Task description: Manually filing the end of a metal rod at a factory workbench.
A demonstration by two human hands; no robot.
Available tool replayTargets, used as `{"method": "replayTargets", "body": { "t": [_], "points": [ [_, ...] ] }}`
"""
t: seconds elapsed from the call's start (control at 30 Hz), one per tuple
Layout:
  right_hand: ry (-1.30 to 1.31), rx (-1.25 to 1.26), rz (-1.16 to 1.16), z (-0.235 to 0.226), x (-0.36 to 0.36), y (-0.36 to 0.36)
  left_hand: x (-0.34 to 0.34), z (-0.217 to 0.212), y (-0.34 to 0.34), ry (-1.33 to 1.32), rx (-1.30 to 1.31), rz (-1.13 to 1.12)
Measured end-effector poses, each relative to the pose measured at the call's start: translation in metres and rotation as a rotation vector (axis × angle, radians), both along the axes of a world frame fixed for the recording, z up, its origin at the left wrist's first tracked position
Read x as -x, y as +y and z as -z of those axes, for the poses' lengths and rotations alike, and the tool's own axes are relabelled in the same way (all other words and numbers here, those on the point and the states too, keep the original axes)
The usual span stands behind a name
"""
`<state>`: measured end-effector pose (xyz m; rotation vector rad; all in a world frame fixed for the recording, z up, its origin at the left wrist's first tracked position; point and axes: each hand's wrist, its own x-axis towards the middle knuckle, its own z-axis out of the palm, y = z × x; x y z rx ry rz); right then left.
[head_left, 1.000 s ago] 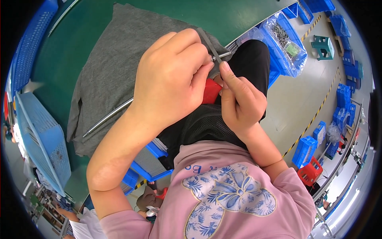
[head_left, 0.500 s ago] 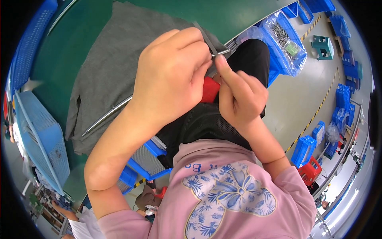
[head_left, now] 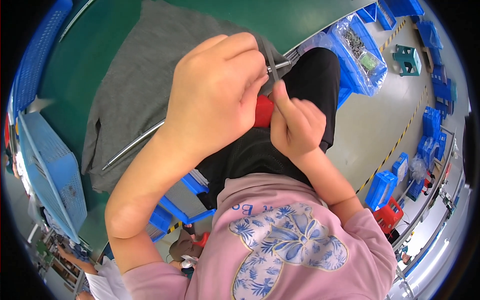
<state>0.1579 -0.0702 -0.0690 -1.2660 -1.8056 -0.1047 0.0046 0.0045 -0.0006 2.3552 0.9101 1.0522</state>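
My left hand (head_left: 215, 87) is closed around a slim shiny metal rod (head_left: 134, 144). The rod slants from the lower left up to the right, and its far end shows beyond my fingers. In my right hand (head_left: 300, 125), pinched under the thumb, is a thin flat grey strip (head_left: 273, 62). It crosses the rod close to the left fingertips; whether the two touch is hard to tell. Beneath the left hand spreads a dark grey cloth (head_left: 135, 70). Something red (head_left: 263, 111) shows between my hands, mostly hidden.
The cloth lies on a green tabletop (head_left: 300, 20). Blue baskets (head_left: 55, 170) stand at the left edge. On the right is a plastic-lined blue bin (head_left: 372, 80) of small metal parts. A blue crate (head_left: 187, 200) holds several rods beside my lap. A green stool (head_left: 407, 61) stands farther off.
My right hand has drawn back toward me and slightly left, and the strip now stands steeper across the rod. My left hand and the rod have barely shifted.
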Motion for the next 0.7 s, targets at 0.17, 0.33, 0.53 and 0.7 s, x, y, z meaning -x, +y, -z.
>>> {"method": "replayTargets", "body": {
  "t": [0.17, 0.33, 0.53, 0.7],
  "points": [
    [-0.004, -0.036, -0.002, 0.02, -0.006, -0.014, 0.0, -0.001, 0.0, -0.001, 0.008, -0.017],
    [-0.005, -0.07, -0.075, 0.003, -0.001, 0.013, 0.002, 0.001, 0.0, -0.015, -0.008, -0.006],
    [-0.032, -0.071, -0.091, 0.012, -0.005, 0.009, 0.001, 0.001, 0.001, -0.011, -0.025, -0.001],
    [-0.011, -0.071, -0.121, 0.029, -0.01, -0.005, 0.0, 0.001, 0.0, -0.013, -0.006, -0.011]
  ]
}}
